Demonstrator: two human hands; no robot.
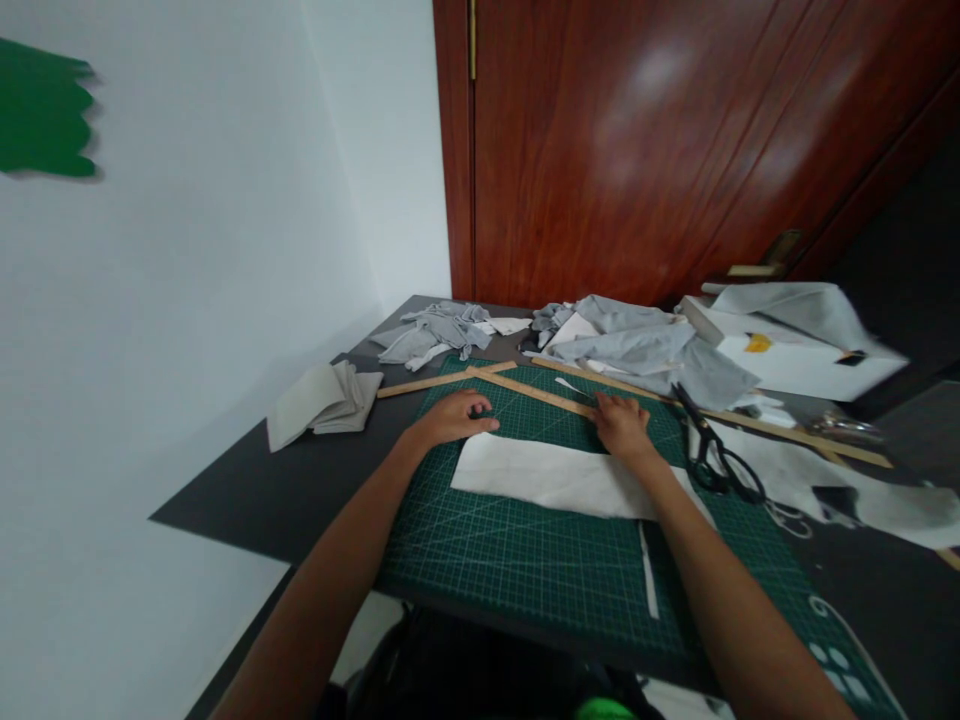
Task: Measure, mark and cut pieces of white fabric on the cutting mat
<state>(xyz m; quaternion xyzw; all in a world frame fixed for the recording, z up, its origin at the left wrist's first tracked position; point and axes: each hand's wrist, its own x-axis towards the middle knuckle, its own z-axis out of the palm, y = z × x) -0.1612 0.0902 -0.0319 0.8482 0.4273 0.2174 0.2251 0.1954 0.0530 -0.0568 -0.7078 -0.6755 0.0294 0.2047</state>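
A long off-white fabric strip (pixel 551 475) lies flat across the green cutting mat (pixel 510 560). At the strip's upper left corner is my left hand (pixel 454 417), its fingers curved, with a gap between thumb and fingers and nothing held. My right hand (pixel 624 428) is closed at the right end of a wooden ruler (pixel 536 393), just above the strip; its fingertips are partly hidden. The right forearm passes over the strip's right part. Black scissors (pixel 709 455) rest on the mat's right side, right of that hand.
Folded fabric (pixel 322 405) sits at the left. Grey scraps (pixel 439 333) and a heap of grey cloth (pixel 637 340) lie at the back, beside a white box (pixel 795 355). A long wooden ruler (pixel 795 433) runs behind the scissors. A thin offcut (pixel 648 575) lies near the front edge.
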